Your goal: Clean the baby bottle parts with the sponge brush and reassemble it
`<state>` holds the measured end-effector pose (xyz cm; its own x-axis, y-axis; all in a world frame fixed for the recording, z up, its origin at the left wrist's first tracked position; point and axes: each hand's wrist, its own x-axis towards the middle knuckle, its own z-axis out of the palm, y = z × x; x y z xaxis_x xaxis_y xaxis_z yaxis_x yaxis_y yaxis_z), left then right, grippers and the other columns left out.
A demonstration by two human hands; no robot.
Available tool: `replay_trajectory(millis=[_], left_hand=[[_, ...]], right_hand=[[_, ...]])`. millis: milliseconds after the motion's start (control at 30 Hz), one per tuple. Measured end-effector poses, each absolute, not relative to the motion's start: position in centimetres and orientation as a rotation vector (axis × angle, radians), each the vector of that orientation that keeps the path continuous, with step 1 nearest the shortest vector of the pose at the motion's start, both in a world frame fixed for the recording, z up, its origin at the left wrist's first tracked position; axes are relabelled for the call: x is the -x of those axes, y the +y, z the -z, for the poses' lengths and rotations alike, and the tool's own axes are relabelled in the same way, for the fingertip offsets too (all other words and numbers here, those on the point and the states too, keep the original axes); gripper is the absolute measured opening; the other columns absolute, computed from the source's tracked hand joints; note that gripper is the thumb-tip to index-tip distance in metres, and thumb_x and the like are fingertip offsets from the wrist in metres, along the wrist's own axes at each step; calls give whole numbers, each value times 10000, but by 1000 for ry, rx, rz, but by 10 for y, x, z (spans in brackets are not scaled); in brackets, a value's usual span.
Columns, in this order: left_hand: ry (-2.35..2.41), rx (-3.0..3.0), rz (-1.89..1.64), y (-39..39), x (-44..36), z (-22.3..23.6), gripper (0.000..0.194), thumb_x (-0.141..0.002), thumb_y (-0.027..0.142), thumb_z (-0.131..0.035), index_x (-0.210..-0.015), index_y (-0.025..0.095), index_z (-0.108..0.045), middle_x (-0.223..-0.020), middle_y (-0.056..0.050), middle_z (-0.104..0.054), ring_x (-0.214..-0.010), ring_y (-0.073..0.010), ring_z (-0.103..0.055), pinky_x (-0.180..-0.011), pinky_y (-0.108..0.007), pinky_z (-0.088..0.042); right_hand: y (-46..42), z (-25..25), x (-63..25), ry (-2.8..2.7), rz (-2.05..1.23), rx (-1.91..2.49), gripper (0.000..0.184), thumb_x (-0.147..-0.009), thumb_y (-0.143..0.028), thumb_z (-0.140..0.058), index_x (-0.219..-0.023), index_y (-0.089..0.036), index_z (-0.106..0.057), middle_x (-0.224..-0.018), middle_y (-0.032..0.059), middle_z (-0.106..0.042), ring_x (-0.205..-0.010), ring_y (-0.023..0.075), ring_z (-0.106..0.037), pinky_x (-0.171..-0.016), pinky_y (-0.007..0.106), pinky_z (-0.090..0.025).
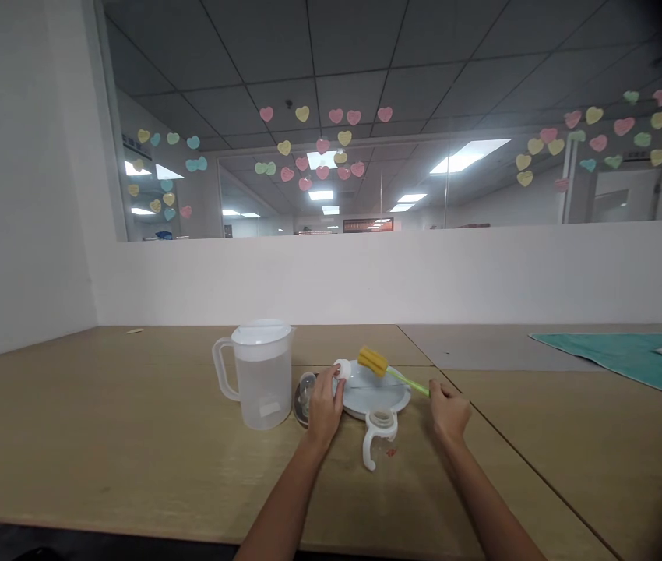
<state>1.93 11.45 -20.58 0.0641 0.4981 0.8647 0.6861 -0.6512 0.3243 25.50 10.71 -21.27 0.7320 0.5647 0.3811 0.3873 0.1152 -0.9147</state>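
In my right hand (pixel 448 409), closed round its thin green handle, is a bottle brush with a yellow sponge head (pixel 372 361). The sponge head is over a shallow white bowl (pixel 406 405). My left hand (pixel 325 401) grips a small white round cap (pixel 342 369) at the bowl's left rim. Just in front of the bowl stands a clear bottle with a white handled collar (pixel 382 421), its mouth open at the top. Left of my left hand, a clear dome-shaped piece (pixel 306 388) lies in a dark round dish (pixel 299 413), partly hidden by the hand.
A translucent white-lidded pitcher (pixel 264 382) stands at the left of the dish, handle facing left. At the far right lies a green cloth (pixel 617 354) with a white piece on it. A white wall with a window (pixel 331 273) rises behind the wooden table (pixel 103 436).
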Motion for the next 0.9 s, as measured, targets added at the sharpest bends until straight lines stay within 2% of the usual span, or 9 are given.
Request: replay_trajectory(millis=[200, 400, 500, 633, 800, 900], left_hand=[[-1103, 2183, 1613, 113, -20, 209, 255, -928, 265, -382, -1125, 187, -522, -1065, -94, -636, -1012, -181, -592, -900, -334, -461], [-936, 2201, 1551, 114, -22, 212, 254, -921, 243, -392, -1133, 185, -520, -1088, -102, -638, -1063, -191, -580, -926, -348, -448], [-949, 2135, 1533, 113, -20, 207, 242, -907, 230, -413, -1111, 176, -532, -1020, -98, -647, -994, -187, -598, -880, -325, -455], [-1120, 1922, 1546, 112, -10, 198, 228, -863, 220, -459, -1067, 163, -545, -885, -70, -642, -852, -190, -599, -842, -350, -432], [-1493, 1906, 1307, 113, 2, 194, 312, -798, 158, -470, -1102, 165, -536, -948, -75, -647, -909, -215, -583, -901, -387, -368], [-1685, 1934, 1080, 113, 5, 194, 290, -777, 134, -464, -1046, 169, -566, -952, -74, -645, -940, -229, -568, -902, -385, -350]], right_hand=[[109, 214, -247, -1012, -228, 1301, 419, -684, -524, -403, -428, -200, -474, -434, -22, -341, -529, 141, -333, -489, 263, -295], [106, 211, -243, -1035, -210, 1335, 403, -674, -506, -404, -405, -206, -413, -441, -24, -305, -516, 128, -324, -483, 249, -271], [108, 212, -245, -1051, -294, 1287, 379, -661, -489, -425, -405, -211, -392, -436, -36, -291, -527, 122, -309, -478, 247, -275], [113, 216, -252, -938, -280, 1342, 374, -674, -471, -423, -417, -200, -449, -432, -40, -290, -527, 123, -314, -483, 250, -277], [115, 218, -258, -801, -234, 1437, 373, -679, -455, -436, -440, -185, -531, -430, -45, -279, -518, 128, -331, -493, 250, -283], [113, 217, -256, -845, -209, 1441, 384, -680, -451, -416, -433, -187, -545, -429, -43, -284, -516, 129, -328, -494, 249, -278]])
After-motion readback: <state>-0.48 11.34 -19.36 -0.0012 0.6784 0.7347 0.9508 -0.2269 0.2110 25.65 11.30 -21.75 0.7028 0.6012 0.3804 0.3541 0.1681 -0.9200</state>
